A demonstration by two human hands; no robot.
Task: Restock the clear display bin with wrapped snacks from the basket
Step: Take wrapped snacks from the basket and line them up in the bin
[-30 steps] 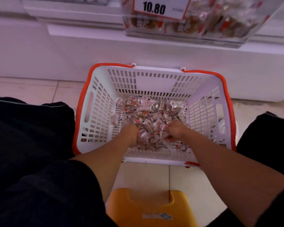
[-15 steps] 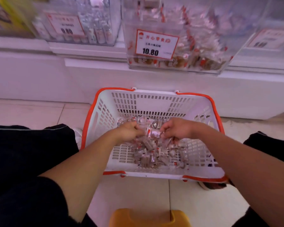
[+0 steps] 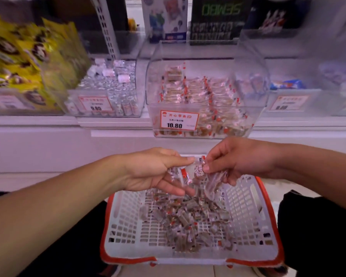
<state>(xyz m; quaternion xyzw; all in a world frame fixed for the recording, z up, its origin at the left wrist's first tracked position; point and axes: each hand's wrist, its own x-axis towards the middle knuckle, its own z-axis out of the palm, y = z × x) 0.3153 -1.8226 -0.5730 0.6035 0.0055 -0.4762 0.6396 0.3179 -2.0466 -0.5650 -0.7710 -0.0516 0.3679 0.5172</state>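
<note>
both hands hang above the white basket with the orange rim (image 3: 268,198), each holding part of one shared clump of wrapped snacks (image 3: 196,174). the left hand (image 3: 154,170) has its thumb on top and its fingers curled under the clear wrappers, while the right hand (image 3: 240,160) pinches the same bunch from the other side, fingertips pointing inward so the two hands nearly meet over the middle of the basket. a loose pile of the same snacks (image 3: 188,222) lies on the basket floor directly beneath, and a few wrappers dangle from the held clump, so some look likely to drop back down. the clear display bin (image 3: 206,62) sits on the shelf straight ahead and above the hands, its price label reading 10.80 (image 3: 179,120) facing the person. it is already partly filled with stacked rows of snacks (image 3: 196,92), with open room in its upper part. the bin lies up and forward from the handful, nearly centred between the two hands, with the right hand perhaps slightly closer to its middle; neither arm has a clear advantage. the coming move looks like a lift up and over the bin's front wall, which rises above the label, so the clump must clear that edge before release. beside it stand a neighbouring bin with small clear packets (image 3: 112,86) and blurred yellow bags (image 3: 24,56).
</note>
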